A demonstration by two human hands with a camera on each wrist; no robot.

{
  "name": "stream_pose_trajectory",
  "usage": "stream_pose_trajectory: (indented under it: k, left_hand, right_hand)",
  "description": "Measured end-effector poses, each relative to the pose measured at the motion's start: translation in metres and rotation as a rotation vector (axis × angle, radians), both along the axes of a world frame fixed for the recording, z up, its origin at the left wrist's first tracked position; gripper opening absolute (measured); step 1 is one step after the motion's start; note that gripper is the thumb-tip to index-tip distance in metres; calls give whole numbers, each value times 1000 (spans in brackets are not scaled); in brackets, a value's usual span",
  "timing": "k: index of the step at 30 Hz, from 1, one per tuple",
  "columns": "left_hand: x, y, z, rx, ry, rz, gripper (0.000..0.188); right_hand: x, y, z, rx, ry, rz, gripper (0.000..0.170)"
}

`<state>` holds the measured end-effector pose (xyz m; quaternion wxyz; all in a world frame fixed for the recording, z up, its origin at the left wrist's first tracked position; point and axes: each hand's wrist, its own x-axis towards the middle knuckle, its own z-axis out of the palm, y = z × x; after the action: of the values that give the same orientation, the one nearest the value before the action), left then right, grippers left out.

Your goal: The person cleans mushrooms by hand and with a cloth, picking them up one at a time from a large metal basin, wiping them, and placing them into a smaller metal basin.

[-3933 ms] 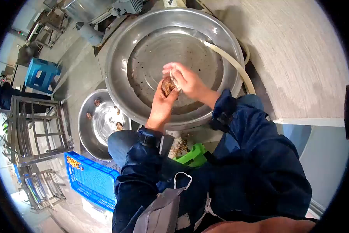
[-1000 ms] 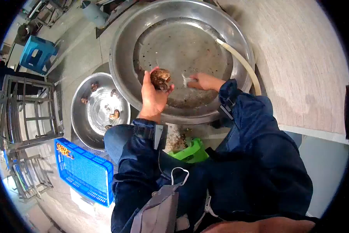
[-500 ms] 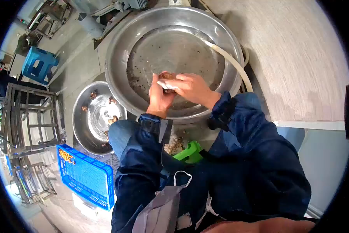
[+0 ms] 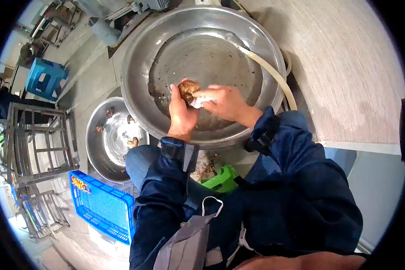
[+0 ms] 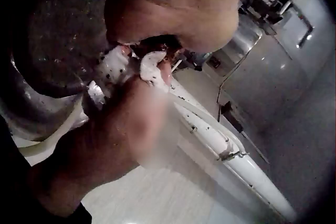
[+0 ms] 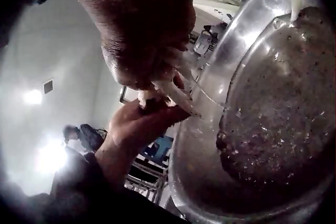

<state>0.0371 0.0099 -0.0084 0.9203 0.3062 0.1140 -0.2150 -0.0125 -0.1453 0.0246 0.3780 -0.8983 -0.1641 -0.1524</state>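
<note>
Over the large steel basin (image 4: 137, 90), my left hand (image 4: 183, 116) holds a brown, mottled mushroom (image 4: 189, 89) in its cupped palm. From the right, my right hand (image 4: 229, 104) pinches a wet white cloth (image 4: 196, 103) and presses it on the mushroom's near side. The left wrist view has the bunched cloth (image 5: 152, 69) between both hands, the mushroom mostly hidden by fingers. In the right wrist view, the left hand (image 6: 139, 129) is below the right one. Shallow murky water (image 4: 211, 58) with dark specks covers the basin's bottom.
A cream hose (image 4: 272, 74) hangs over the basin's right rim. At left stands a smaller steel basin (image 4: 94, 148) with several brown mushrooms. Nearer are a blue crate (image 4: 103, 207) with orange-yellow pieces and a green plastic object (image 4: 222, 180). A blue stool (image 4: 45, 78) and metal frames (image 4: 40, 139) stand farther left.
A second ago, the right hand was low at the water with the cloth, apart from the mushroom. It came up to it, and the cloth has since shifted, baring more of the mushroom's top.
</note>
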Motion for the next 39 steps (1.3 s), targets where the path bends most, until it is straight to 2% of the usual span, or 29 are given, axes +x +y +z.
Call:
stream_pose_trajectory:
  k: [3,4,8,10,11,15,18,20,22,23,25,26,31,34,35,39]
  left_hand:
    - [-3,0,-7,26,19,-42,50]
    - [-3,-1,-9,71,7,-73,50]
    - [-2,-4,-2,-9,-81,-23,48]
    - [-1,2,8,-17,-21,54,47]
    - [-1,4,5,-14,-24,24,47]
    - [-13,-7,1,139,-93,-26,47]
    - [-3,1,8,5,-84,35,48]
    - [-1,5,20,2,-85,117,47]
    - [-1,3,19,52,-132,79,47]
    - [-1,2,16,56,-129,59,46]
    - [-4,-2,8,69,-115,14,46]
    - [-9,-6,9,157,-218,14,46]
    - [-13,-14,22,174,-276,23,45]
    - [-14,-9,27,191,-279,39,46]
    - [-13,-10,22,185,-274,47,46]
    - [-18,-15,15,225,-308,12,46]
  right_hand:
    - [12,4,5,147,-48,-43,24]
    - [12,6,3,116,-45,-45,24]
    - [9,11,-5,28,-57,-26,25]
    - [7,9,-9,-38,-11,18,25]
    - [8,7,-5,33,98,59,27]
    - [15,5,-14,154,-5,52,28]
    - [8,7,-14,55,61,48,28]
    - [8,4,-6,145,115,84,28]
    - [9,2,-4,193,191,53,28]
    - [14,5,1,226,64,69,25]
    - [12,10,11,318,120,20,23]
    - [11,12,15,366,145,-6,21]
    - [16,16,5,197,-161,-46,18]
    - [14,6,10,116,-15,-67,14]
    - [16,3,11,30,-33,-40,13]
    - [11,3,10,118,-30,-11,16]
